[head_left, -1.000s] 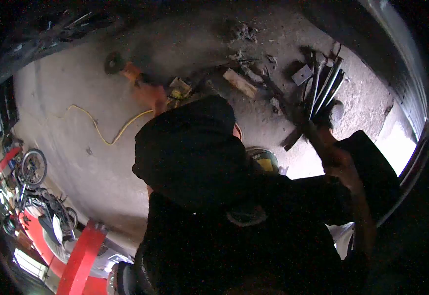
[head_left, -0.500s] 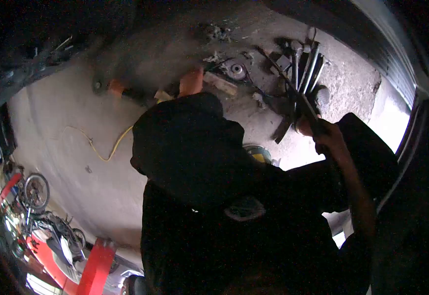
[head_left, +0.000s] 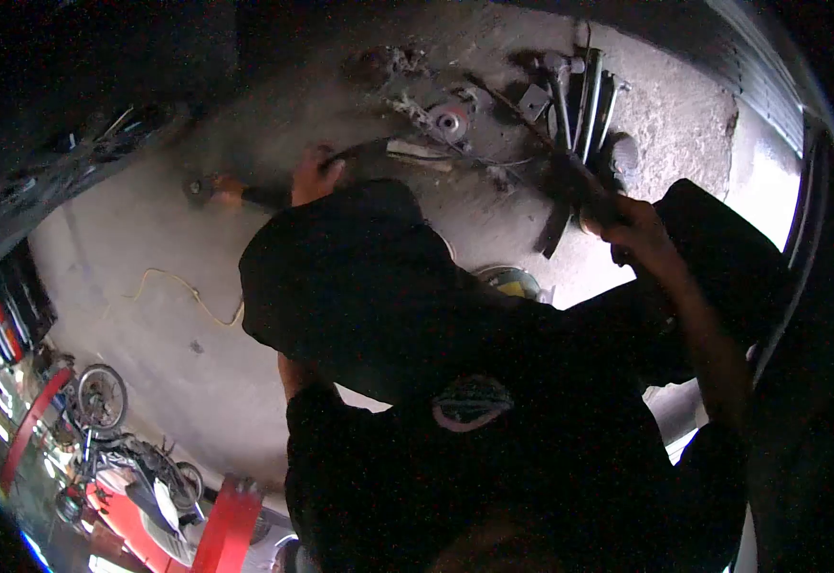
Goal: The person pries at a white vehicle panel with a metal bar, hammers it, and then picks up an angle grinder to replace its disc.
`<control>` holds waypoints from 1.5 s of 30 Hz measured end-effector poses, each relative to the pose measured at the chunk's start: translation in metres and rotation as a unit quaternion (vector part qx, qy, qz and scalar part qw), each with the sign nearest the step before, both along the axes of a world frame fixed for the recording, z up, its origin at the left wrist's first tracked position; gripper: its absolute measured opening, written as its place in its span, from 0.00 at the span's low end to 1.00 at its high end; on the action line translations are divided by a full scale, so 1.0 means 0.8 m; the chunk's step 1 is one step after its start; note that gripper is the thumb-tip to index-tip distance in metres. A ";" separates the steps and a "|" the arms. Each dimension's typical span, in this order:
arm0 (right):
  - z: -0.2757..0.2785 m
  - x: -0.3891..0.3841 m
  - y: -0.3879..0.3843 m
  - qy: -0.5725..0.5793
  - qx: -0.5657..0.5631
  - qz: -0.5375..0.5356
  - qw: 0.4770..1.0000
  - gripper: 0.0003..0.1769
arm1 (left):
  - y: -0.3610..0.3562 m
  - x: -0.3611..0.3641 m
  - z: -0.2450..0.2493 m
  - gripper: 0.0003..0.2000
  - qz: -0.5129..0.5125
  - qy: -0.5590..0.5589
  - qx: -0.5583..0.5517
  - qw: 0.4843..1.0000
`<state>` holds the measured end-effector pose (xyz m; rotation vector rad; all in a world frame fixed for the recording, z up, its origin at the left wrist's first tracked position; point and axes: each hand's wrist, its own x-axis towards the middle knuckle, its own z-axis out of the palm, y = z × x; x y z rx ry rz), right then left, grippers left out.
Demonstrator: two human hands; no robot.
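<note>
1. Concrete floor (head_left: 130,239), grey and stained, fills the upper half of the head view; the person's black clothing (head_left: 388,306) blocks most of the middle and bottom.
2. At the right, the right hand (head_left: 627,224) is raised on a bare forearm, its fingers clamped around the lower end of a dark rod (head_left: 541,138).
3. That rod slants up and to the left over the floor, passing just beside a bundle of metal bars (head_left: 584,95) that lies near the top of the frame.
4. A round metal part (head_left: 450,121) sits on the floor left of the bars, amid scraps and debris.
5. The left hand (head_left: 316,177) reaches out above the dark clothing, near an orange-handled tool (head_left: 214,188). Whether its fingers are apart or together I cannot tell.
6. A yellow cable (head_left: 183,286) snakes across the floor at the left.
7. A motorcycle (head_left: 121,439) stands at the lower left edge.
</note>
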<state>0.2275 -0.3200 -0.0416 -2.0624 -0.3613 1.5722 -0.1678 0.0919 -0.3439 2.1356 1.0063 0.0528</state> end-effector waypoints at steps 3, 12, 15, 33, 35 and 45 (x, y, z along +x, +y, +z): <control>0.005 -0.006 0.005 -0.005 0.021 0.000 1.000 0.16 | 0.021 -0.097 0.024 0.10 0.043 -0.112 -0.110 0.987; 0.039 -0.027 0.032 0.010 0.034 -0.005 0.999 0.19 | 0.063 -0.304 0.106 0.12 0.376 -0.455 -0.178 0.788; 0.020 -0.027 0.035 0.012 0.045 0.013 0.999 0.19 | 0.047 -0.284 0.116 0.11 0.489 -0.552 -0.121 0.665; 0.003 -0.025 0.034 0.008 0.014 0.011 1.000 0.19 | 0.020 -0.166 0.038 0.39 0.523 -0.211 0.182 0.805; 0.001 -0.024 0.035 0.007 0.010 0.010 1.000 0.19 | 0.035 -0.150 0.060 0.37 0.481 -0.168 0.159 0.846; -0.005 -0.027 0.043 0.013 0.009 0.006 1.000 0.19 | 0.097 -0.267 -0.063 0.30 0.370 -0.290 -0.119 0.874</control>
